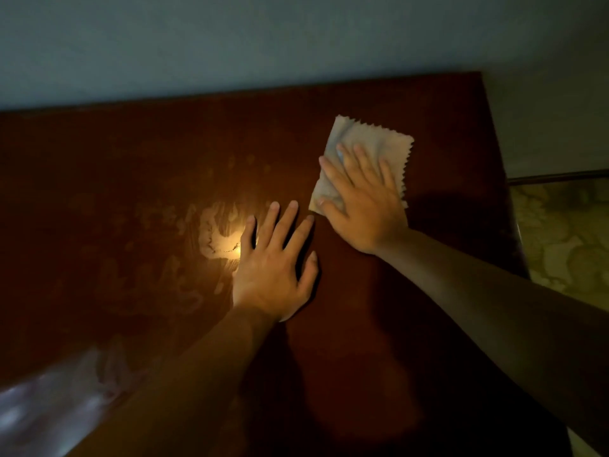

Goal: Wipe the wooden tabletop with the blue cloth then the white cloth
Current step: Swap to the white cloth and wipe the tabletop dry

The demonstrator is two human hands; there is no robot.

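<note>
A: While the right hand (364, 209) presses the white cloth (362, 150) flat, fingers spread, near the bench's (445, 103) far right corner, where next?

B: Overlapping strokes toward the smears (211, 232); left hand (273, 268), open and empty, braces.

The dark reddish-brown wooden table (131, 159) ran out of the picture at the left and bottom edges, and its near left corner dissolved into a pale, blurred glare. The right hand (362, 209) lay flat over the pale, zigzag-edged cloth (369, 136), hiding the cloth's near half. The left hand (273, 268) covered part of the bright reflection on the table. Both forearms were cut off by the lower edge. Deep shadow hid the wood beneath the arms.
</note>
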